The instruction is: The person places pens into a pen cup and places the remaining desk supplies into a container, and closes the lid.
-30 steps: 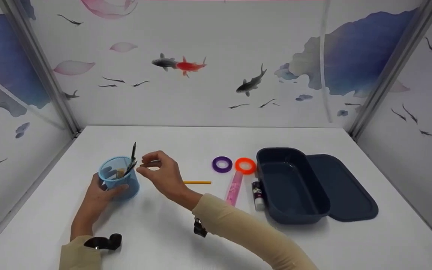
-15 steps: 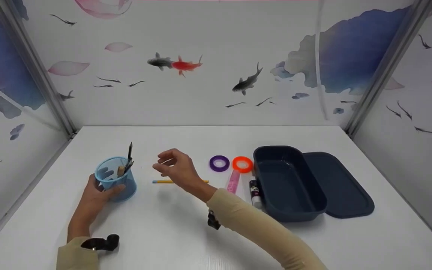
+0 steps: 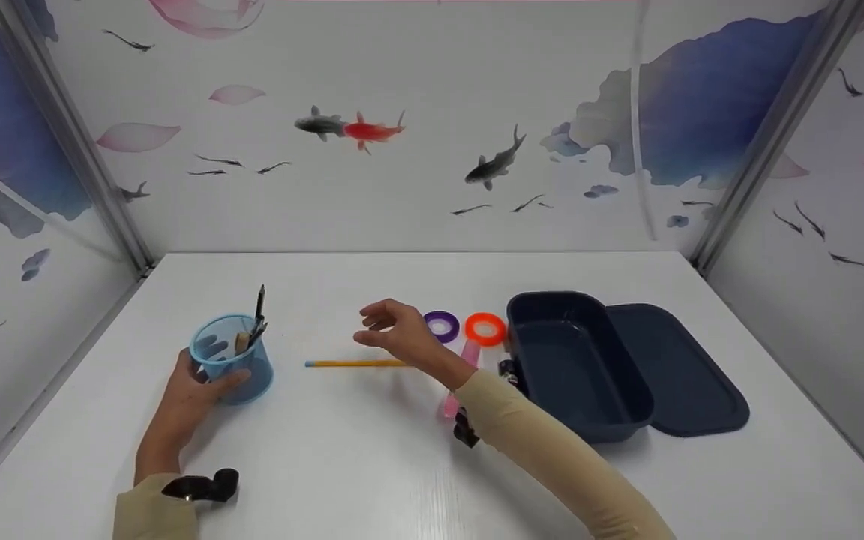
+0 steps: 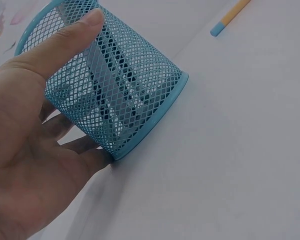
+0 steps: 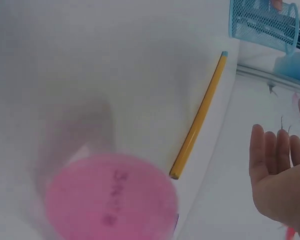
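My left hand (image 3: 192, 394) grips a light blue mesh pencil cup (image 3: 253, 379) at the left of the table. Its thumb lies across the near side, its fingers round the far side. A black pencil (image 3: 260, 301) and other thin tools stick out of the cup. In the left wrist view, the cup (image 4: 140, 75) is tilted. My right hand (image 3: 406, 337) hovers holding nothing, fingers loosely bent. Under it lies a yellow pencil-like stick (image 3: 349, 364) with a blue end. This stick (image 5: 202, 112) shows whole in the right wrist view.
A purple ring (image 3: 455, 328) and an orange ring (image 3: 469, 330) lie right of the hand. Partly hidden by my arm are a pink tube (image 3: 470, 352) and a black-and-white tube (image 3: 507, 368). A dark blue box (image 3: 582, 375) stands right, beside its flat lid (image 3: 694, 375).
My right hand has moved away from the cup to the right, uncovering the yellow stick's blue end and passing over the pink tube. The left hand still holds the cup.
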Motion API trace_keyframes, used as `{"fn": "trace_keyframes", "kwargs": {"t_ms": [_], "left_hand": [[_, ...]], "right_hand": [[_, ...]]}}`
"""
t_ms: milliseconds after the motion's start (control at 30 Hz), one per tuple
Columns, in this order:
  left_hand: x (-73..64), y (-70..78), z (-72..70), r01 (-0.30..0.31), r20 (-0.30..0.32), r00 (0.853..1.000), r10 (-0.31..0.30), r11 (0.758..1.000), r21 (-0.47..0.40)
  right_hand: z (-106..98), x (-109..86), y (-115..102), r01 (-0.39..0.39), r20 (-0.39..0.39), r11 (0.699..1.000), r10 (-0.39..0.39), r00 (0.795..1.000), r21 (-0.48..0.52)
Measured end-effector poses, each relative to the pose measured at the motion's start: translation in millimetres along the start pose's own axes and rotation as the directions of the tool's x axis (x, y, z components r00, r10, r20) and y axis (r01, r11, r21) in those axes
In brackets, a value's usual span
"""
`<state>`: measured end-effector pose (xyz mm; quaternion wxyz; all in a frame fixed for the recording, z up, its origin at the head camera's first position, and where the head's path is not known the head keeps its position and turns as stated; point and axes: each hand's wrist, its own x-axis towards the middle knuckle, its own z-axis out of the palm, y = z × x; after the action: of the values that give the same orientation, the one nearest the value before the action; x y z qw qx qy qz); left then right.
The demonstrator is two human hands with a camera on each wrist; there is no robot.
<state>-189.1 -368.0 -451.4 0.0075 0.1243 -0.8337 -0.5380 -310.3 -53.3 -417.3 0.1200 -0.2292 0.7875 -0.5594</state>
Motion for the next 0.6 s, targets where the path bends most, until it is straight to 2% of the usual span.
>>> {"fn": "trace_keyframes", "kwargs": {"t_ms": [367,600], "left_hand": [[2.4,-0.4,-1.7,0.016,0.004,1.000,-0.016,1.000,0.011],[2.8,-0.7,-0.9,0.032,0.003,0.999,-0.032,0.999,0.013]], "right_hand": [[-20.8,-6.8,9.8,-0.056,0.000,0.998,0.056,0.998,-0.030],[-25.9,-8.2,16.9,-0.153,0.024,0.984,0.156,0.988,-0.090]]}}
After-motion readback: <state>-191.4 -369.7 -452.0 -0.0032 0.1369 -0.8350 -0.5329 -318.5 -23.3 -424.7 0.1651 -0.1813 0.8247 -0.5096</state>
